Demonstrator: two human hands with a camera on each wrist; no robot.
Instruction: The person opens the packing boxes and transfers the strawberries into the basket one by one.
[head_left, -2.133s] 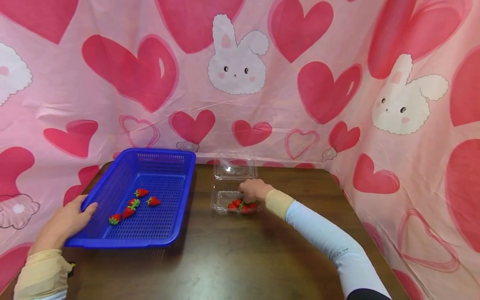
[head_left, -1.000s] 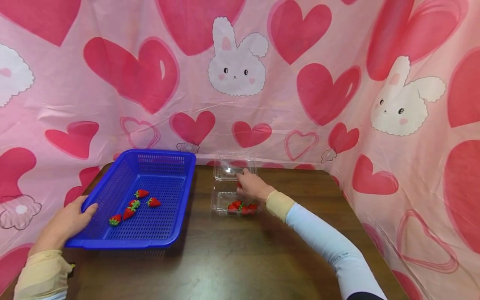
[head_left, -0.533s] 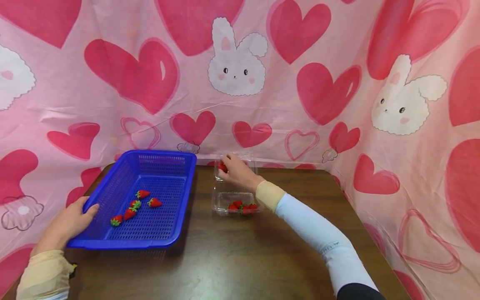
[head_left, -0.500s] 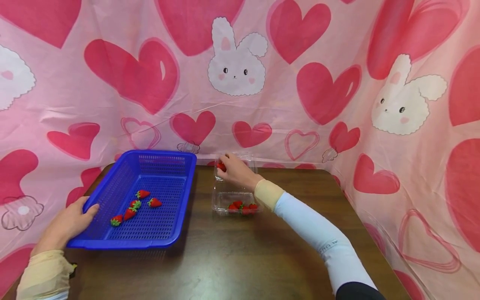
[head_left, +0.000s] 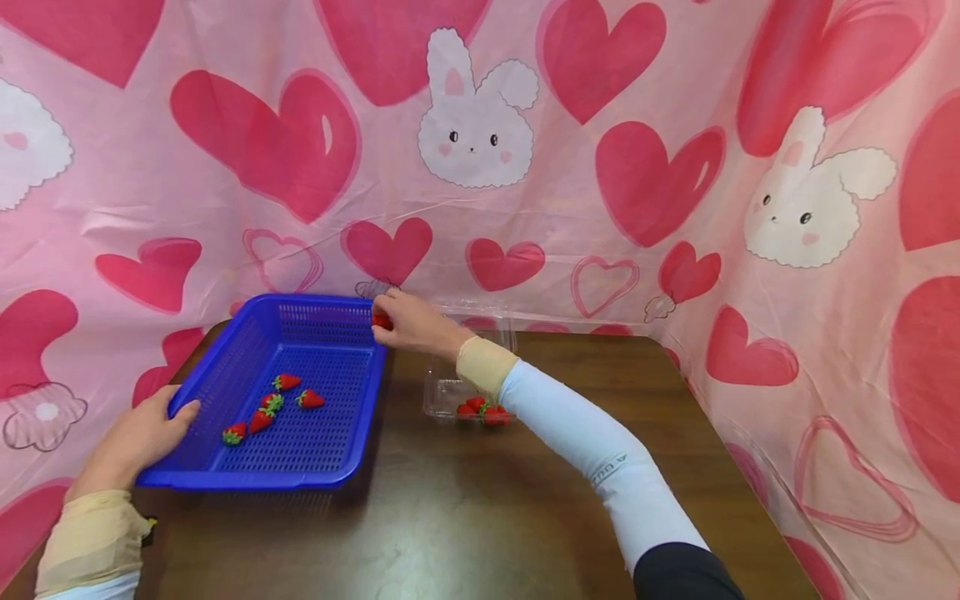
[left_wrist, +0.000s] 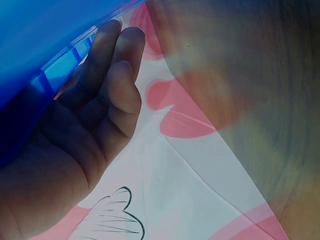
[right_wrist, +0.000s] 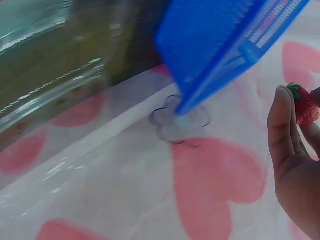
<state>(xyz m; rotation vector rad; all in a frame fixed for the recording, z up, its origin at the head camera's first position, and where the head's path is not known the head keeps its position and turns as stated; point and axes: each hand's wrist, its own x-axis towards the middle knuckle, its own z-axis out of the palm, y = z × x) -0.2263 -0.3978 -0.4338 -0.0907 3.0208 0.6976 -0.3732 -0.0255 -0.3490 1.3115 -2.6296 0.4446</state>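
My right hand [head_left: 412, 323] pinches a strawberry [right_wrist: 304, 104] between thumb and fingers, over the right rim of the blue basket [head_left: 352, 478]. In the right wrist view the berry's green leaves show beside a fingertip. My left hand [head_left: 150, 433] grips the basket's left rim, thumb over the inside; in the left wrist view its other fingers [left_wrist: 125, 92] curl beneath the rim. Several strawberries [head_left: 261, 420] lie on the basket's slotted floor, left of its middle. Right of the basket, a clear plastic clamshell box [head_left: 442, 400] stands with its lid raised, more strawberries [head_left: 474, 407] in its right front corner.
The brown wooden table [head_left: 465, 517] carries both containers. A pink curtain [head_left: 540, 192] with hearts and rabbits hangs close behind the table and along its sides. My right forearm [head_left: 577, 425] passes in front of part of the clear box.
My right hand has lifted a strawberry from the clear box and carried it left, past the raised lid, to the basket's rim. My left hand keeps its place on the basket.
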